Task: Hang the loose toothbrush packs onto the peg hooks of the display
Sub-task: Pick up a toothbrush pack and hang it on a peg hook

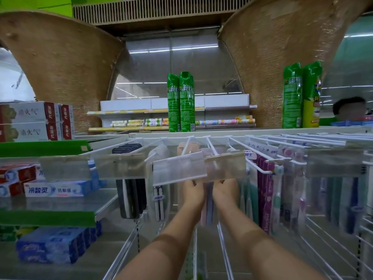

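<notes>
Head camera shows both forearms reaching up, with the left hand point(192, 191) and right hand point(225, 189) touching either side of a pink toothbrush pack point(209, 201) that hangs between them. Their fingers vanish behind the clear price-tag holders point(179, 167) just above, so I cannot tell how tightly they grip. Beyond the fingers run white peg hooks point(212, 146), and farther back stand green spray cans point(181, 102).

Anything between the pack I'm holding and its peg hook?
Yes. A clear label holder on the peg hook hangs before the toothbrush pack, hiding its top, just above the left hand and right hand holding it.
</notes>
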### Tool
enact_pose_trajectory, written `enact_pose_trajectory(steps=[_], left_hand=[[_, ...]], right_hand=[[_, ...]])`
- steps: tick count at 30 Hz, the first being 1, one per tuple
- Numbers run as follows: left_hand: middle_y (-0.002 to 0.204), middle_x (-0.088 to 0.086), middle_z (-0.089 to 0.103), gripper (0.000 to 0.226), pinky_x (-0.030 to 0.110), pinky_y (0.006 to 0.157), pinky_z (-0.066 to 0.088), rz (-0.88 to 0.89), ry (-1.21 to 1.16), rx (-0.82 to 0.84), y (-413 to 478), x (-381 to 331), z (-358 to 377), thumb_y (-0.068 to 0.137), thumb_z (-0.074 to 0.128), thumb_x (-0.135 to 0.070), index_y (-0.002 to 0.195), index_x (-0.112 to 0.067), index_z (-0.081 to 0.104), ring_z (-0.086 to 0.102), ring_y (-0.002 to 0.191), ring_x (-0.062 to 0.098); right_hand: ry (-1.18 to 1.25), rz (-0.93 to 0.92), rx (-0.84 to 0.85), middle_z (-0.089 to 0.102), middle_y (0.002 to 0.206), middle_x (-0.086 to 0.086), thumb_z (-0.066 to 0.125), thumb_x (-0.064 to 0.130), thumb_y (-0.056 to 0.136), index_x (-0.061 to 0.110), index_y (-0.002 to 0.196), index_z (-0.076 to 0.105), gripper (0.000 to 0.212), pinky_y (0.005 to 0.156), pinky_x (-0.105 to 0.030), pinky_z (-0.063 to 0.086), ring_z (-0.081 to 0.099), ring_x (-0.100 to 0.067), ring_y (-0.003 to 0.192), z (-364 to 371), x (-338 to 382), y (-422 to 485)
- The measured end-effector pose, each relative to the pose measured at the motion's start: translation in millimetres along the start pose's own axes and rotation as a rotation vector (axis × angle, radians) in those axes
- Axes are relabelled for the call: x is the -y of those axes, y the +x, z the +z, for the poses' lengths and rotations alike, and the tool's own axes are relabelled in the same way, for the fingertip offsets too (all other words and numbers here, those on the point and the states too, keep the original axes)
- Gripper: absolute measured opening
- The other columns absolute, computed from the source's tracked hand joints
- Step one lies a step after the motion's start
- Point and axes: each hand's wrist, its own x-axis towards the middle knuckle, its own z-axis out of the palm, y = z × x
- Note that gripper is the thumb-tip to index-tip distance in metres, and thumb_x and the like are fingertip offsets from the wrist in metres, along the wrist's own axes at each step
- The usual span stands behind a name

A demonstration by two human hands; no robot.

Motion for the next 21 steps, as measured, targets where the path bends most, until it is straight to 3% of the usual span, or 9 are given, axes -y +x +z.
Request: enact_pose_trajectory(steps=[5,9,12,15,18,21], left_hand=[[0.101,0.008,0.063,0.024,0.033,0.08,0.046,-0.075,-0.012,-0.032,14,1,12,0.097,0.048,-0.027,0.111,-0.012,0.06,0.056,0.093,0.02],[0.096,0.011,0.063,0.018,0.04,0.086,0.05,-0.068,-0.077,-0.038,18,2,16,0.095,0.051,-0.023,0.104,-0.01,0.06,0.058,0.09,0.024],[0.09,0.012,0.06,0.008,0.041,0.088,0.048,-0.078,-0.114,-0.065,25,3,18,0.095,0.055,-0.02,0.091,-0.013,0.055,0.058,0.09,0.027],[0.089,0.013,0.064,0.015,0.045,0.086,0.05,-0.137,-0.143,-0.072,31,8,18,0.094,0.053,-0.028,0.084,-0.017,0.056,0.062,0.091,0.032],[0.092,0.005,0.062,0.009,0.042,0.088,0.053,-0.167,-0.077,-0.052,28,9,18,0.092,0.055,-0.024,0.084,-0.02,0.056,0.063,0.096,0.027],[0.088,-0.002,0.061,0.005,0.027,0.065,0.048,-0.084,-0.117,-0.157,25,10,18,0.095,0.052,-0.019,0.095,-0.018,0.057,0.059,0.088,0.02]], right_hand=[[-0.052,-0.05,-0.05,0.061,0.081,-0.008,0.05,0.017,0.09,0.019,0.083,0.052,0.008,0.067,-0.034,0.047,0.061,-0.033,0.083,-1,-5,9],[0.023,-0.054,-0.033,0.057,0.075,0.001,0.051,0.022,0.091,0.025,0.079,0.052,0.013,0.072,-0.04,0.05,0.06,-0.031,0.082,2,-5,14],[0.038,-0.076,-0.061,0.066,0.082,-0.011,0.051,0.015,0.089,0.019,0.083,0.058,0.01,0.072,-0.042,0.052,0.062,-0.035,0.084,6,-9,11],[0.027,-0.104,-0.117,0.067,0.087,-0.022,0.048,0.0,0.086,0.0,0.093,0.065,0.018,0.064,-0.029,0.038,0.059,-0.034,0.077,5,-15,-5],[0.142,-0.24,-0.254,0.062,0.073,-0.007,0.049,-0.013,0.08,0.001,0.082,0.065,0.021,0.062,-0.025,0.033,0.051,-0.021,0.067,-2,-18,-27],[0.276,-0.277,-0.442,0.056,0.075,-0.003,0.049,-0.018,0.075,0.012,0.079,0.053,0.031,0.066,-0.025,0.036,0.05,-0.021,0.069,-13,-23,-24]])
